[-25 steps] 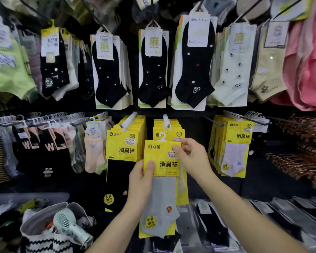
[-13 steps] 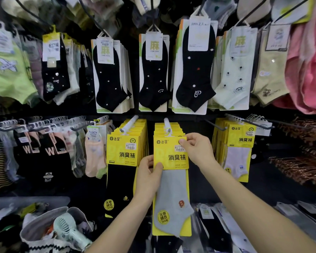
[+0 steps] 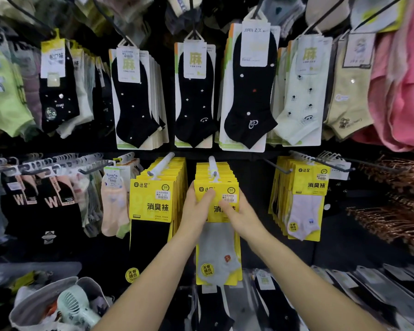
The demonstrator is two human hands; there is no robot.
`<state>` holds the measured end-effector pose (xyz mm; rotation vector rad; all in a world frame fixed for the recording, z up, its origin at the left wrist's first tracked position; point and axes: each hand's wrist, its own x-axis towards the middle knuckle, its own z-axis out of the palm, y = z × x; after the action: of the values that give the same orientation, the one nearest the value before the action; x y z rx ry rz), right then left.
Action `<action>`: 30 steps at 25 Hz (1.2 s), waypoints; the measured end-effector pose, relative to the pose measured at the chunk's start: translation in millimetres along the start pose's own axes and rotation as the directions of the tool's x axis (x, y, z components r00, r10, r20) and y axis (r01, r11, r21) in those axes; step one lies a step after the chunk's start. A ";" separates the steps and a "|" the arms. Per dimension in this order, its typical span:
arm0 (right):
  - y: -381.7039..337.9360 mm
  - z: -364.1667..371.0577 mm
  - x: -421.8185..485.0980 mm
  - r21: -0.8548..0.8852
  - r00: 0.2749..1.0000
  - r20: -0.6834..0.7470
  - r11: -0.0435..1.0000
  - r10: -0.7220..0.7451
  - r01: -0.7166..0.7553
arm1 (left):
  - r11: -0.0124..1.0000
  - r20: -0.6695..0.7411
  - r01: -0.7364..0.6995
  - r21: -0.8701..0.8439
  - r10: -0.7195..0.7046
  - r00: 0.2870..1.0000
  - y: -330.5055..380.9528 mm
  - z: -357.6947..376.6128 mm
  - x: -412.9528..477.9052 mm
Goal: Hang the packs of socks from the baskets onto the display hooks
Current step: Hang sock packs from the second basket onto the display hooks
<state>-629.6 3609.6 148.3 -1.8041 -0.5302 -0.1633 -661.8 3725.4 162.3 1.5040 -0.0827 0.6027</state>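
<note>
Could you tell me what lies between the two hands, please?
The grey sock pack on its hook, held by left hand and right hand, in the head view.

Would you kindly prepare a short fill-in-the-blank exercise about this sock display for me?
1. The left hand and right hand both hold a pack containing a ____ sock.
2. The pack's card is ____.
3. The hook above it is ____.
4. The neighbouring pack to its left holds a ____ sock.
Missing words: grey, yellow, white, black.
</note>
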 end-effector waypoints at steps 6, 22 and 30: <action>-5.4 -5.3 7.8 0.318 0.990 0.017 0.938 0.141 -0.139 | 0.959 -0.014 0.090 -0.268 -0.097 0.995 0.5 -5.4 16.1; 1.7 -13.0 66.7 0.462 0.945 -0.006 0.839 0.327 -0.287 | 0.888 0.071 0.258 -0.381 -0.250 0.966 -5.8 -10.8 63.1; -6.7 -9.0 70.8 0.451 0.951 0.036 0.844 0.308 -0.291 | 0.914 0.120 0.296 -0.278 -0.272 0.955 -5.6 -9.8 67.0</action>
<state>-568.3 3621.6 183.4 -1.3971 -0.2240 0.1357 -605.4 3756.5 184.0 1.2204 -0.0117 0.2805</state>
